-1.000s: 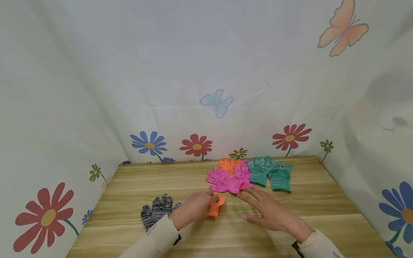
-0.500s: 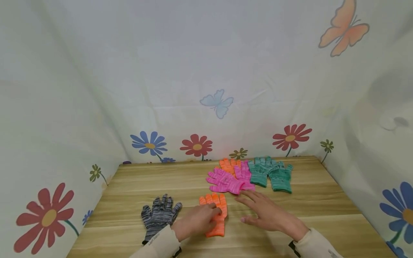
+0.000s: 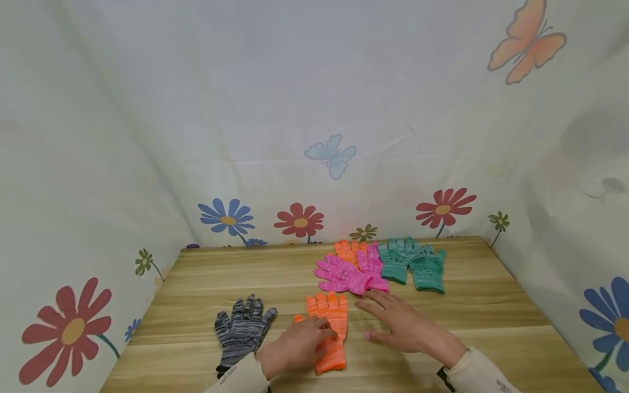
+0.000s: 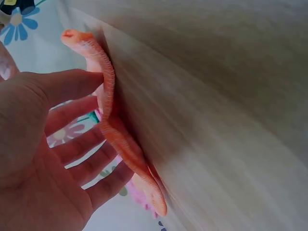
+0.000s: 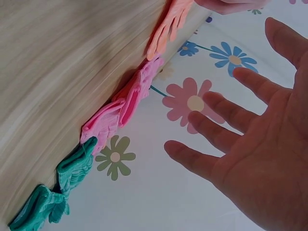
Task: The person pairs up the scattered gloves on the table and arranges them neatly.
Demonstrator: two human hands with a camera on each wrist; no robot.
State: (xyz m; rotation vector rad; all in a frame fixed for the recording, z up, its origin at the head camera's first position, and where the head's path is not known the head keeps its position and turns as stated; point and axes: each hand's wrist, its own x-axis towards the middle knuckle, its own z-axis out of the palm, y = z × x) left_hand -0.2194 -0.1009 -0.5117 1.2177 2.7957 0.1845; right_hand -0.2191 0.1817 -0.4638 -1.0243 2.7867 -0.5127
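An orange knit glove (image 3: 333, 316) lies on the table in front of me, fingers pointing away and cuff toward me. My left hand (image 3: 300, 346) rests on it; in the left wrist view the thumb and the outstretched fingertips touch the glove (image 4: 115, 125). Beyond the orange glove, a pink glove (image 3: 344, 274) overlaps a second pink one and another orange glove (image 3: 350, 252). My right hand (image 3: 408, 327) holds nothing and hovers with fingers spread just in front of the pink cuff; the right wrist view shows its bare palm (image 5: 264, 154).
A dark grey striped glove (image 3: 243, 333) lies left of my left hand. Two green gloves (image 3: 400, 262) overlap at the back right. The wooden table (image 3: 236, 273) meets a white curtain (image 3: 245, 109) printed with flowers and butterflies on three sides.
The orange glove, earlier mostly hidden under the left hand, now lies spread out and nearer to me. My left hand has come slightly nearer too. The right hand has barely shifted left.
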